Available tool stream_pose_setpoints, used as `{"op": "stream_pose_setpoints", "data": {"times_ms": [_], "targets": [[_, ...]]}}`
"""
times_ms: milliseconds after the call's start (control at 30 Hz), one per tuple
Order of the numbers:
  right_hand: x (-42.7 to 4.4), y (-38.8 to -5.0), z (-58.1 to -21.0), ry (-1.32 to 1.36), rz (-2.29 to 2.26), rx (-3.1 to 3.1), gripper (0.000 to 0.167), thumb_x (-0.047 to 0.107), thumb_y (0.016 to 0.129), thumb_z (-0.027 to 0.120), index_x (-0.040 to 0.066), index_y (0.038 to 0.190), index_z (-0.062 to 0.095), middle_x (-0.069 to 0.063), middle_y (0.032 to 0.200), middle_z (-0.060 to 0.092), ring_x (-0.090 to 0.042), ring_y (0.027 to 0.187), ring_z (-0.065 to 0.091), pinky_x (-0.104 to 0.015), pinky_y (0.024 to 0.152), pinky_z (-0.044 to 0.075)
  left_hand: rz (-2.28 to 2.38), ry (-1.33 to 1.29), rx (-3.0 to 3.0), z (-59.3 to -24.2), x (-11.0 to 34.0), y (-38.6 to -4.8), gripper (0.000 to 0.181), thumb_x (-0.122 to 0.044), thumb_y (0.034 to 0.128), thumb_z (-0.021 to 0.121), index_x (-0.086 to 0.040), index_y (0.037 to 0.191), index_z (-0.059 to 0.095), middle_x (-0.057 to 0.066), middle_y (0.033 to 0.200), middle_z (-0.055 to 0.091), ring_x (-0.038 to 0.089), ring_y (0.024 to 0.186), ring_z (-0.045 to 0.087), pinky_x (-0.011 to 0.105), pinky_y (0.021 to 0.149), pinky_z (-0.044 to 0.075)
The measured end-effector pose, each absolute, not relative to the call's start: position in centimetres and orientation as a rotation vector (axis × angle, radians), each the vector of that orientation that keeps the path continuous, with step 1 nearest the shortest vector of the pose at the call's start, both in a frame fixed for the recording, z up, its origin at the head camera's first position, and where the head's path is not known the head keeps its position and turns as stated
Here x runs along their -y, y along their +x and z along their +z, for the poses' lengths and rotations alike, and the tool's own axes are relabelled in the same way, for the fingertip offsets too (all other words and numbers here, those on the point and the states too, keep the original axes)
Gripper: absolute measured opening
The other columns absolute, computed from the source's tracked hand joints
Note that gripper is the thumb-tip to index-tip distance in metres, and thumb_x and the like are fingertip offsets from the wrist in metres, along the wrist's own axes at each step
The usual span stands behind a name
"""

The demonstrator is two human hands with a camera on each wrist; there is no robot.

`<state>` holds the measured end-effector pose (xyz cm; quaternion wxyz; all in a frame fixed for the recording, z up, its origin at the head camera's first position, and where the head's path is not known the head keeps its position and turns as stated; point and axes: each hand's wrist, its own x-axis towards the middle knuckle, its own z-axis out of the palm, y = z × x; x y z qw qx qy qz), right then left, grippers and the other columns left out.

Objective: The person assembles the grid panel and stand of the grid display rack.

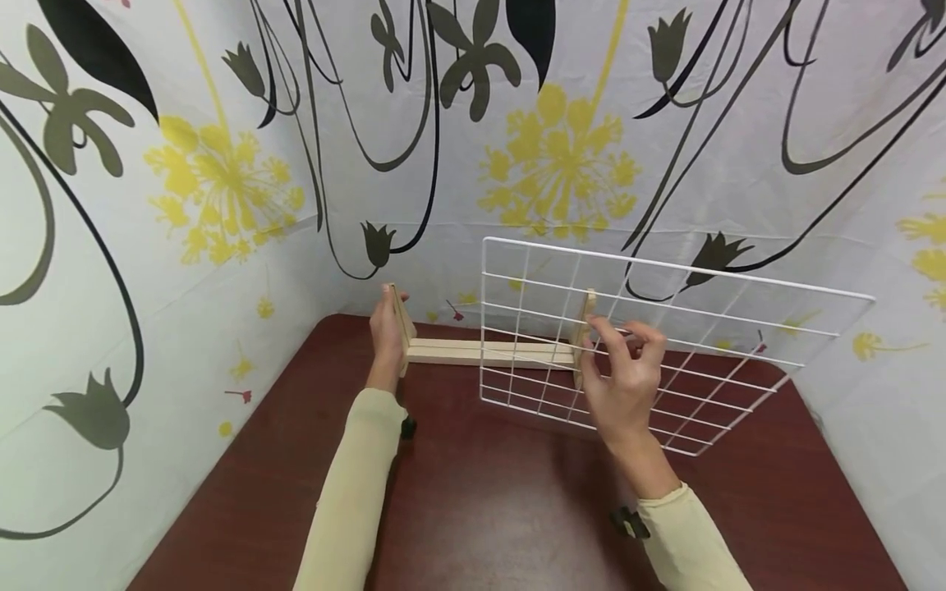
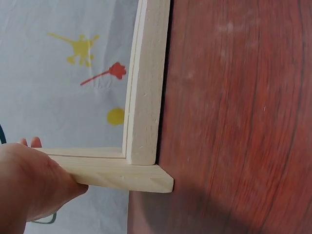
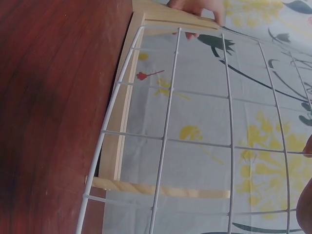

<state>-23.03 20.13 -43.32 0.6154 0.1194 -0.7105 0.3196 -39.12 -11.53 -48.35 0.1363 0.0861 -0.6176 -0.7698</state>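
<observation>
A pale wooden frame, made of a long bar with an upright at each end, stands near the back of the dark red table. My left hand grips its left upright, fingers round the outer side. Tilted in front of the frame's right part is a white wire grid, pinched by my right hand at its wires. The right upright shows behind the grid in the right wrist view. In that view only the edge of my right hand appears.
The dark red table reaches to a patterned cloth that hangs behind it and on both sides. A small dark object lies by the right sleeve, another by the left sleeve.
</observation>
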Motion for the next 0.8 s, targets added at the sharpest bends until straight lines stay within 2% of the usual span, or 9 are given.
{"op": "stream_pose_setpoints", "data": {"times_ms": [100, 200, 400, 533, 633, 700, 800], "targets": [[-20.4, -23.1, -43.3, 0.249, 0.741, 1.629, 0.031, 0.0, 0.089, 0.077, 0.012, 0.117, 0.078, -0.028, 0.113, 0.051, -0.038, 0.084, 0.055, -0.034, 0.074, 0.04, -2.199, 0.229, 1.806, -48.4, 10.3, -39.4, 0.066, -0.077, 0.1014, 0.042, -0.021, 0.113, 0.074, 0.01, 0.133, 0.063, 0.035, 0.102, 0.055, 0.045, 0.079, 0.05], [-20.7, -23.2, -43.3, 0.23, 0.751, 1.622, 0.032, -0.002, 0.087, 0.079, 0.011, 0.117, 0.078, -0.028, 0.112, 0.051, -0.039, 0.085, 0.054, -0.032, 0.076, 0.04, -2.194, 0.199, 1.826, -48.4, 9.2, -39.5, 0.072, -0.077, 0.102, 0.041, -0.014, 0.119, 0.073, 0.012, 0.13, 0.063, 0.029, 0.091, 0.055, 0.045, 0.073, 0.051], [-21.3, -23.5, -43.2, 0.206, 0.779, 1.598, 0.032, -0.003, 0.086, 0.08, 0.01, 0.115, 0.078, -0.03, 0.112, 0.05, -0.039, 0.086, 0.052, -0.022, 0.083, 0.036, -2.21, 0.127, 1.896, -48.2, 7.1, -39.3, 0.082, -0.076, 0.1035, 0.038, -0.005, 0.135, 0.065, 0.008, 0.117, 0.06, 0.019, 0.079, 0.051, 0.044, 0.073, 0.049], [-21.4, -23.6, -43.1, 0.214, 0.792, 1.593, 0.031, -0.003, 0.087, 0.078, 0.009, 0.116, 0.077, -0.032, 0.112, 0.048, -0.04, 0.091, 0.05, -0.017, 0.088, 0.034, -2.183, 0.084, 1.97, -48.2, 6.0, -39.0, 0.082, -0.075, 0.1044, 0.035, -0.005, 0.135, 0.064, 0.002, 0.11, 0.058, 0.018, 0.079, 0.051, 0.039, 0.071, 0.049], [-21.4, -23.7, -43.1, 0.226, 0.791, 1.597, 0.032, -0.003, 0.087, 0.078, 0.009, 0.117, 0.077, -0.032, 0.112, 0.048, -0.042, 0.096, 0.05, -0.017, 0.091, 0.035, -2.181, 0.032, 2.01, -48.2, 5.3, -38.9, 0.082, -0.074, 0.1056, 0.032, -0.004, 0.135, 0.062, 0.004, 0.105, 0.058, 0.018, 0.08, 0.052, 0.036, 0.071, 0.048], [-21.4, -23.7, -43.1, 0.229, 0.784, 1.599, 0.032, -0.003, 0.087, 0.078, 0.009, 0.117, 0.077, -0.031, 0.113, 0.048, -0.041, 0.097, 0.051, -0.017, 0.091, 0.035, -2.187, -0.012, 2.034, -48.3, 4.8, -38.8, 0.083, -0.074, 0.106, 0.031, -0.003, 0.137, 0.061, 0.008, 0.108, 0.059, 0.018, 0.082, 0.052, 0.036, 0.072, 0.048], [-21.4, -23.7, -43.1, 0.233, 0.782, 1.607, 0.033, -0.004, 0.087, 0.078, 0.01, 0.118, 0.077, -0.029, 0.113, 0.048, -0.041, 0.098, 0.051, -0.018, 0.092, 0.035, -2.196, -0.053, 2.066, -48.3, 4.1, -38.8, 0.085, -0.075, 0.1056, 0.029, -0.003, 0.139, 0.059, 0.017, 0.124, 0.06, 0.021, 0.091, 0.053, 0.037, 0.076, 0.048]]}}
